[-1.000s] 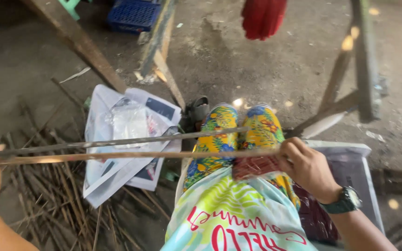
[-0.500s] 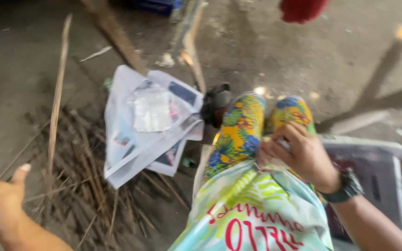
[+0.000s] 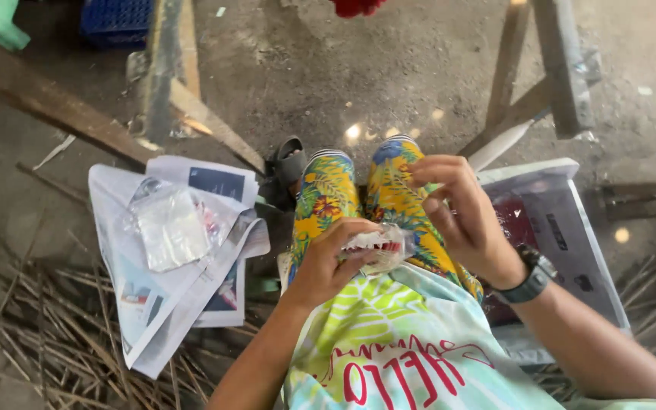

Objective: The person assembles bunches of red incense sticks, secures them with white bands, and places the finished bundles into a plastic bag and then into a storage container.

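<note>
While the person sits with both knees drawn together under flower-patterned trousers (image 3: 358,201), a small clear plastic packet (image 3: 380,247) rests over the lap, just above the hem of a pale green and white printed shirt (image 3: 389,342). It is a thin, crinkled, see-through pouch with a band of red showing along its upper edge and whitish contents inside; what those contents are cannot be told. The left hand (image 3: 328,262) closes on the packet's left end, its fingers (image 3: 354,231) curled over the top and the thumb pressed in from below, so the plastic is pinched between them. The right hand (image 3: 461,212) hovers just beside the packet's right end with its fingers spread apart and slightly bent, gripping nothing; whether a fingertip touches the plastic cannot be told. A dark wristwatch (image 3: 531,275) sits on the right wrist. On the ground to the left lie spread newspaper sheets (image 3: 168,304) with another clear plastic bag (image 3: 170,226) on top, and thin dry sticks (image 3: 47,334) are scattered beneath and around them. A dark sandal (image 3: 286,163) lies beside the left knee, near wooden posts (image 3: 167,68).
</note>
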